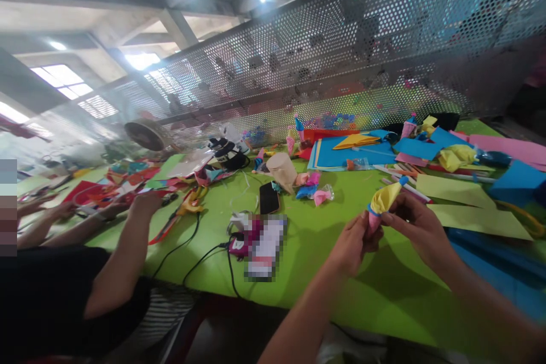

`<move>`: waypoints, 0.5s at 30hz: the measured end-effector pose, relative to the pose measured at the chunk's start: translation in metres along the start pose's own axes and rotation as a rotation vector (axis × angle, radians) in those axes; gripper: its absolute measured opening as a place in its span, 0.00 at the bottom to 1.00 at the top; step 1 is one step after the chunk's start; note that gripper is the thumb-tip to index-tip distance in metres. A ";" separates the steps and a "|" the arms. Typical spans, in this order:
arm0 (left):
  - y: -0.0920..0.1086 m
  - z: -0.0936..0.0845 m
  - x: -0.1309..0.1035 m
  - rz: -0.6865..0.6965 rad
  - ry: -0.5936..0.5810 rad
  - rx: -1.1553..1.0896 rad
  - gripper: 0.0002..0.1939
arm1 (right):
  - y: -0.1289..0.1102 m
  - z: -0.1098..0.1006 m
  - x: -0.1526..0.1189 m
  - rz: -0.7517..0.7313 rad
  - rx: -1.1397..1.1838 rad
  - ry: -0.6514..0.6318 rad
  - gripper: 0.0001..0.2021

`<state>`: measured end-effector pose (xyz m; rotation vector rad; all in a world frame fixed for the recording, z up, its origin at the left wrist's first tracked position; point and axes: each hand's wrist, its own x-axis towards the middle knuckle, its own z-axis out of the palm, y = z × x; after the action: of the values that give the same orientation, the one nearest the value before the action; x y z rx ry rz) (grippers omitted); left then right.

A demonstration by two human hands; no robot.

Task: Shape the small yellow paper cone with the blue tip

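Note:
Both my hands meet over the green table around a small paper flower with yellow petals, a blue edge and a pink base. My left hand grips the pink base from below. Fingers of my right hand pinch the flower's right side, near the yellow petals. The flower is held a little above the tabletop.
Sheets of yellow-green paper, blue paper and pink paper lie at right. A black phone, cables, a beige cone and wrapped paper bits lie mid-table. Another person's arm works at left. A perforated metal screen stands behind.

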<state>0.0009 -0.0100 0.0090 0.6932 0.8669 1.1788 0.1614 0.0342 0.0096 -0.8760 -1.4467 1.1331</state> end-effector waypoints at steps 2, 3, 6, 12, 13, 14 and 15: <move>0.000 0.000 0.000 0.015 -0.001 0.008 0.35 | 0.001 0.000 0.000 0.026 0.015 -0.019 0.18; 0.000 0.000 0.000 0.018 0.001 0.012 0.34 | 0.002 0.000 0.000 0.041 0.033 -0.031 0.18; -0.001 -0.001 0.001 0.012 0.018 0.022 0.35 | 0.005 -0.001 0.001 0.073 0.109 -0.077 0.16; -0.005 -0.005 0.003 0.093 0.005 0.047 0.34 | -0.001 -0.002 0.005 0.072 0.161 -0.055 0.16; -0.005 -0.006 0.003 0.118 0.010 0.059 0.33 | -0.002 -0.003 0.006 0.068 0.162 -0.033 0.16; -0.006 -0.007 0.003 0.143 0.016 0.073 0.33 | -0.003 -0.004 0.006 0.066 0.160 -0.013 0.16; -0.006 -0.008 0.004 0.165 0.020 0.086 0.32 | -0.004 -0.004 0.007 0.067 0.156 0.002 0.17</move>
<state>-0.0024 -0.0078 -0.0005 0.8368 0.8945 1.3028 0.1645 0.0401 0.0150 -0.8205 -1.3164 1.2771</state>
